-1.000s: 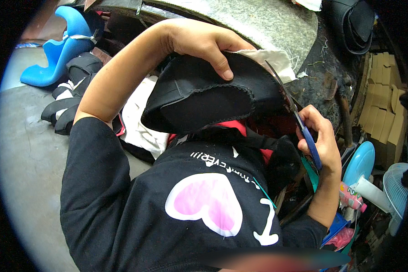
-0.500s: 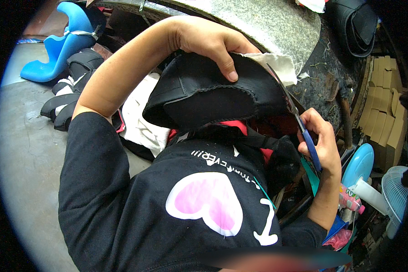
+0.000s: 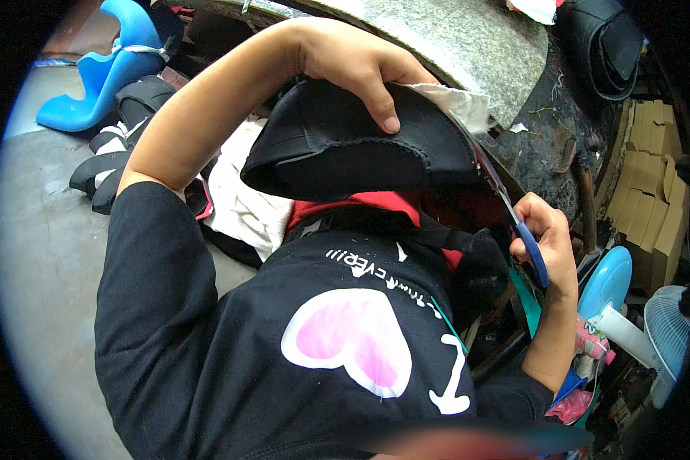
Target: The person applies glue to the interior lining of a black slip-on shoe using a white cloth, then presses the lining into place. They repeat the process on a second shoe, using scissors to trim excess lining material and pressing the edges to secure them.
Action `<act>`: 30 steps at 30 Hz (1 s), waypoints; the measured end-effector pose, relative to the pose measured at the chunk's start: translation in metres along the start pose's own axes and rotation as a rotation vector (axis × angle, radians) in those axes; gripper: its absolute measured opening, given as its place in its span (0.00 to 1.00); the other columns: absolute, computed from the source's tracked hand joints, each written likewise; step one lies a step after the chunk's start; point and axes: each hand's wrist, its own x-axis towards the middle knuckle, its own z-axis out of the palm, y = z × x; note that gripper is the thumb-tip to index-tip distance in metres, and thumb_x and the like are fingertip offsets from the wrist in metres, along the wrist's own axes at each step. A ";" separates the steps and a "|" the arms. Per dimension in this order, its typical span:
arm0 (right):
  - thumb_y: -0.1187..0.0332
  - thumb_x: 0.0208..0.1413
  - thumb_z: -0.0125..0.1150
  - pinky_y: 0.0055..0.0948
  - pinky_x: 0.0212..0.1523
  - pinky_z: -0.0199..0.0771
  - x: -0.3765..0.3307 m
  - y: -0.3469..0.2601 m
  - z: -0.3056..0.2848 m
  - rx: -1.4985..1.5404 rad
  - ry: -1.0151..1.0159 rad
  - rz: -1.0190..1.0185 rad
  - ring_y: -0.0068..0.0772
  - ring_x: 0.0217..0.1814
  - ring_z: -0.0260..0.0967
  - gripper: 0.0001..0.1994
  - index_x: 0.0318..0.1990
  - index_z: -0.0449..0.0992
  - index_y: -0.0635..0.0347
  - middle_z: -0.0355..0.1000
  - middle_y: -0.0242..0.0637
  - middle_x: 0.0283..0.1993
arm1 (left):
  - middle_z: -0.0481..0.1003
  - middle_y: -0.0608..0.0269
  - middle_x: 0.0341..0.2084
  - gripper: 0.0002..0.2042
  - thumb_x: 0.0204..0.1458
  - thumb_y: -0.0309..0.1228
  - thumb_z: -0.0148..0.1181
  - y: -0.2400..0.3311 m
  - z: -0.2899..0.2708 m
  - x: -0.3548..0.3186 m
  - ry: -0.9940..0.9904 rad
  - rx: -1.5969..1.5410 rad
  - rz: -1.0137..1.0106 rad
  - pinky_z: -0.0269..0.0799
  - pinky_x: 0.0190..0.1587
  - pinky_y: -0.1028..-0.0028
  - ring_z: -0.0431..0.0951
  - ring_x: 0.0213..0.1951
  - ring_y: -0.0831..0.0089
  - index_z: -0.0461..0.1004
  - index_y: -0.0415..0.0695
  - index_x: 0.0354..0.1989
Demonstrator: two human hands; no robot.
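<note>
My left hand (image 3: 353, 69) grips a black shoe upper (image 3: 360, 123) from above, thumb pressed on its outer face and the other fingers hidden behind. The upper has a stitched, curved opening facing me. A strip of white lining cloth (image 3: 466, 107) sticks out past its far right edge. In my right hand (image 3: 550, 238) is a pair of scissors with blue handles (image 3: 532, 251). Its blades lie along the upper's right edge beside the white cloth; how far apart they are is hard to make out.
A stone slab (image 3: 452, 38) lies beyond my hands on a dark worktop (image 3: 537, 146). At left are a blue curved plastic piece (image 3: 103, 84) and several black uppers (image 3: 103, 176). Tan boxes (image 3: 652, 184) and a fan (image 3: 667, 330) stand at right. White cloth (image 3: 241, 192) hangs by my lap.
The upper has shifted slightly up and left. My right hand and the scissors have moved a little right. Less of the white cloth strip shows beyond the edge.
</note>
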 end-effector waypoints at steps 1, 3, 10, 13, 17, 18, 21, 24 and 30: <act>0.57 0.40 0.79 0.18 0.26 0.53 0.000 -0.001 0.000 -0.037 -0.014 -0.010 0.11 0.26 0.56 0.24 0.33 0.69 0.62 0.60 0.24 0.24 | 0.76 0.53 0.52 0.32 0.48 0.26 0.67 0.001 -0.002 0.001 -0.045 -0.008 -0.013 0.69 0.59 0.73 0.76 0.52 0.70 0.65 0.33 0.64; 0.56 0.40 0.79 0.19 0.26 0.53 0.002 -0.004 0.000 -0.098 -0.043 -0.034 0.11 0.26 0.56 0.24 0.32 0.69 0.61 0.60 0.23 0.23 | 0.74 0.57 0.54 0.29 0.51 0.27 0.67 0.003 -0.004 0.004 -0.120 0.001 -0.027 0.65 0.62 0.72 0.71 0.55 0.73 0.65 0.31 0.62; 0.65 0.42 0.73 0.17 0.25 0.53 0.004 -0.009 -0.007 -0.002 -0.013 0.015 0.10 0.25 0.55 0.18 0.33 0.67 0.61 0.59 0.19 0.23 | 0.75 0.57 0.52 0.33 0.49 0.28 0.69 0.005 -0.007 0.003 -0.015 0.090 0.014 0.67 0.60 0.72 0.71 0.55 0.74 0.62 0.31 0.64; 0.64 0.42 0.74 0.17 0.25 0.53 0.002 -0.010 -0.010 0.033 -0.041 0.080 0.10 0.25 0.55 0.19 0.33 0.67 0.61 0.58 0.19 0.24 | 0.74 0.54 0.53 0.34 0.46 0.28 0.70 0.010 -0.017 -0.010 -0.033 0.189 -0.064 0.71 0.57 0.72 0.73 0.53 0.75 0.64 0.30 0.61; 0.58 0.39 0.75 0.22 0.26 0.57 0.006 -0.013 -0.009 -0.081 -0.031 -0.088 0.14 0.25 0.59 0.23 0.34 0.68 0.62 0.60 0.24 0.23 | 0.75 0.52 0.53 0.37 0.40 0.29 0.74 0.017 -0.020 -0.010 -0.079 0.041 -0.273 0.75 0.52 0.69 0.76 0.47 0.72 0.66 0.31 0.62; 0.57 0.38 0.75 0.23 0.27 0.58 0.007 -0.015 -0.009 -0.199 0.002 -0.116 0.16 0.25 0.60 0.24 0.34 0.68 0.63 0.61 0.26 0.22 | 0.77 0.56 0.45 0.30 0.44 0.28 0.71 0.018 -0.018 -0.008 -0.076 0.036 -0.193 0.74 0.47 0.72 0.76 0.42 0.75 0.69 0.32 0.56; 0.57 0.35 0.76 0.25 0.29 0.62 0.009 -0.021 -0.008 -0.405 0.059 -0.183 0.20 0.26 0.61 0.26 0.35 0.69 0.64 0.63 0.32 0.22 | 0.80 0.65 0.30 0.14 0.50 0.24 0.66 0.025 -0.014 -0.003 -0.065 0.068 -0.058 0.72 0.37 0.76 0.75 0.32 0.80 0.77 0.33 0.44; 0.58 0.36 0.75 0.25 0.28 0.61 0.008 -0.027 -0.006 -0.312 0.050 -0.221 0.20 0.25 0.60 0.24 0.35 0.69 0.64 0.63 0.31 0.22 | 0.81 0.66 0.29 0.12 0.49 0.25 0.67 0.033 -0.014 -0.004 -0.049 0.133 -0.102 0.72 0.35 0.76 0.75 0.31 0.80 0.78 0.33 0.42; 0.57 0.37 0.78 0.24 0.25 0.58 0.006 -0.031 -0.002 -0.342 0.060 -0.183 0.19 0.23 0.58 0.24 0.33 0.69 0.63 0.61 0.29 0.21 | 0.81 0.66 0.28 0.13 0.49 0.25 0.67 0.038 -0.014 -0.005 -0.063 0.213 -0.079 0.72 0.34 0.76 0.76 0.29 0.80 0.79 0.33 0.43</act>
